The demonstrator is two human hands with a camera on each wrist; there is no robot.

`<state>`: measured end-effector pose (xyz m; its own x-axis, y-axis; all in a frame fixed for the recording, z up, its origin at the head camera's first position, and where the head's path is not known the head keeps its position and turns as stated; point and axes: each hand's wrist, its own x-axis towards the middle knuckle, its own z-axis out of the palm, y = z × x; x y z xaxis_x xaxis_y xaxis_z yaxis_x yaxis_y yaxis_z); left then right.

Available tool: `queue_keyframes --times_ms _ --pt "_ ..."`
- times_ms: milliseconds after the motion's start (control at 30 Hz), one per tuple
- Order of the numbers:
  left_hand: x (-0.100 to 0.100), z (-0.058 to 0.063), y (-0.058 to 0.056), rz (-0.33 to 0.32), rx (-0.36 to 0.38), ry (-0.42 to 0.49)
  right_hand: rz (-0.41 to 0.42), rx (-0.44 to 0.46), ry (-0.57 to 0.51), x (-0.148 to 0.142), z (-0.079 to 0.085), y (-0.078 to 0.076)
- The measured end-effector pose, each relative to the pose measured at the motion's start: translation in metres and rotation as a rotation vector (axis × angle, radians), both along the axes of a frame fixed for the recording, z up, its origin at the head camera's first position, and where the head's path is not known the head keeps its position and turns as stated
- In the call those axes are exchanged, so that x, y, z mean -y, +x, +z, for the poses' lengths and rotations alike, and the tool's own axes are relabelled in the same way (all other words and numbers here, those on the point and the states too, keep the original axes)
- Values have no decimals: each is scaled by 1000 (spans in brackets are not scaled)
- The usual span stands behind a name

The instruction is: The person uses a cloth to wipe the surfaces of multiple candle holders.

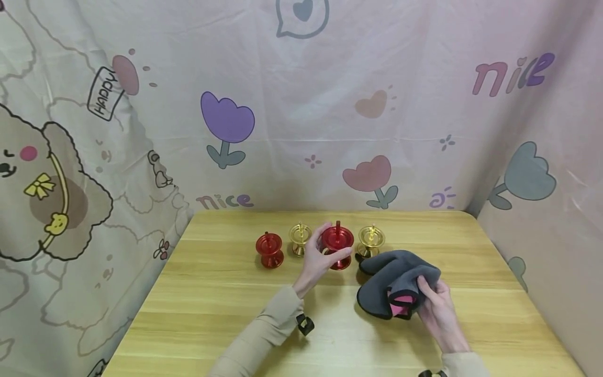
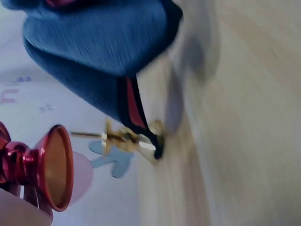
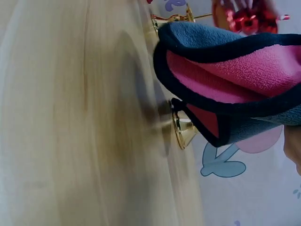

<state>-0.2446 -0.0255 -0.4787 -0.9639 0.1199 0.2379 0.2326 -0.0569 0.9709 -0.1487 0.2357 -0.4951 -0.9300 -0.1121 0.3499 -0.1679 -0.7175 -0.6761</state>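
My left hand (image 1: 314, 262) grips a red metal candle holder (image 1: 338, 241) between thumb and fingers. It has a round dish, an upright pin and a flared foot; the left wrist view shows the hollow underside of that foot (image 2: 59, 167), raised off the table. My right hand (image 1: 440, 306) holds a folded cloth (image 1: 391, 275), grey outside, pink inside, with black edging. The cloth hangs just right of the red holder. One corner of it overlaps the foot of a gold candle holder (image 1: 371, 238) in the right wrist view.
A second gold candle holder (image 1: 300, 238) stands left of the gripped one, partly beside my left hand. Farther left stands another red candle holder (image 1: 270, 248). All are on a wooden table (image 1: 212, 303), with a printed curtain (image 1: 292, 125) behind and at both sides.
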Motion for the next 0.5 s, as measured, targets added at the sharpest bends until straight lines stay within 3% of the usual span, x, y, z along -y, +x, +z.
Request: queue_keyframes --times_ms 167,300,500 --pt "6 15 20 -98 33 22 -28 -77 75 6 5 -6" --pt "9 29 35 -170 49 -32 -51 -149 180 11 12 -12" --pt "8 46 51 -241 -31 -117 -58 -309 264 25 25 -21"
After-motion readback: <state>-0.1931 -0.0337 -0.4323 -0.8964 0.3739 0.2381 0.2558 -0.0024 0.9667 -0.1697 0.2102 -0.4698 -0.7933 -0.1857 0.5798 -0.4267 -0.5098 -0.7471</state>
